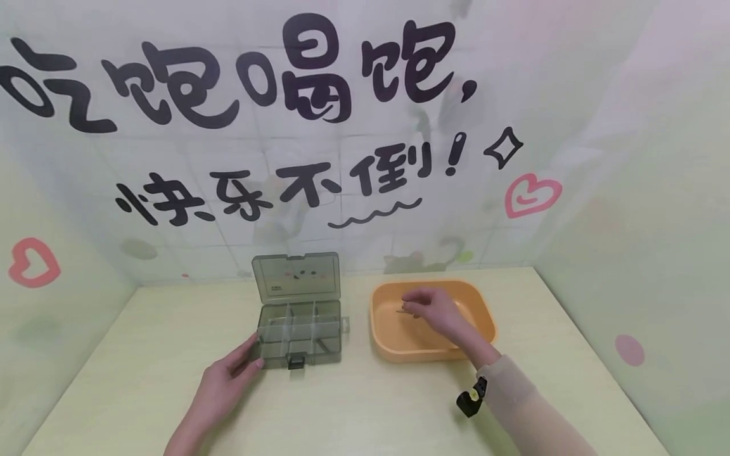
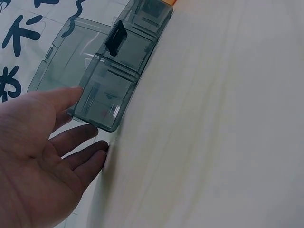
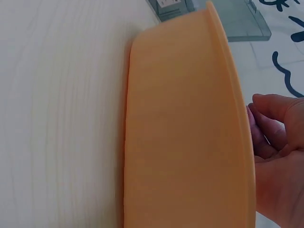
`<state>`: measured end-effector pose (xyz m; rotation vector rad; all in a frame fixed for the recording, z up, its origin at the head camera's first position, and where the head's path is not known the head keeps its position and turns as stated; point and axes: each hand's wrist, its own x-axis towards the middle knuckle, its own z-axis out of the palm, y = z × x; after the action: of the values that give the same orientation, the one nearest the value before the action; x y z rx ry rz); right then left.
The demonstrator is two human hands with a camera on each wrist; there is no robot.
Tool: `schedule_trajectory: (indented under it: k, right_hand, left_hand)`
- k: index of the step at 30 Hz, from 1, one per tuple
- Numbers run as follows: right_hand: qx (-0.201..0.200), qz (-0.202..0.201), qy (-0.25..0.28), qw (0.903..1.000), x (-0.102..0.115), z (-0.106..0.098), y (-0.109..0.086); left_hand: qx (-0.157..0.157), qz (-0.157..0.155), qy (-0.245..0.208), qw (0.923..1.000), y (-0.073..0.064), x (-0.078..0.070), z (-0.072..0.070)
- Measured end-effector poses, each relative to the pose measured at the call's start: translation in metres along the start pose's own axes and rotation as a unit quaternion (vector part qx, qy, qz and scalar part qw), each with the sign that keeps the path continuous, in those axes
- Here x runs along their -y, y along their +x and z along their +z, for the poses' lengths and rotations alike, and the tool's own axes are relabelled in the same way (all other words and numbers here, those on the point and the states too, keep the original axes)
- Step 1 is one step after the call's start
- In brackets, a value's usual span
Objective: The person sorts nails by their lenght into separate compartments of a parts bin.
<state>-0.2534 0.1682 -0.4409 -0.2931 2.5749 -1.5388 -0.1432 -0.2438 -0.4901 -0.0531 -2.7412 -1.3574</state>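
Observation:
A grey see-through compartment box (image 1: 299, 347) stands on the table with its lid (image 1: 296, 278) raised at the back. Small thin dark pieces lie in some compartments, one slanting in the front right one. My left hand (image 1: 219, 386) rests against the box's left side, thumb at the front corner; in the left wrist view its other fingers (image 2: 76, 140) are loosely bent below the box. Over the orange basin (image 1: 393, 353), my right hand (image 1: 439, 313) pinches a small thin piece (image 1: 403, 311), too small to identify. The basin's wall (image 3: 185, 118) hides what is held in the right wrist view.
The basin stands to the right of the box, a narrow gap between them. A black latch (image 1: 296, 361) sticks out at the box's front. Printed walls (image 1: 342, 152) enclose the pale wooden table (image 1: 342, 405) at the back and both sides.

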Motion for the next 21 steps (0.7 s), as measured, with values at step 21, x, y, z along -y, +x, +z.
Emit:
schedule_trajectory:
  k: [21]
  right_hand:
    - [-0.052,0.056,-0.031,0.9965,-0.027,-0.014,0.015]
  left_hand:
    - [0.015,-0.014,0.003,0.9998,0.000,-0.003,-0.002]
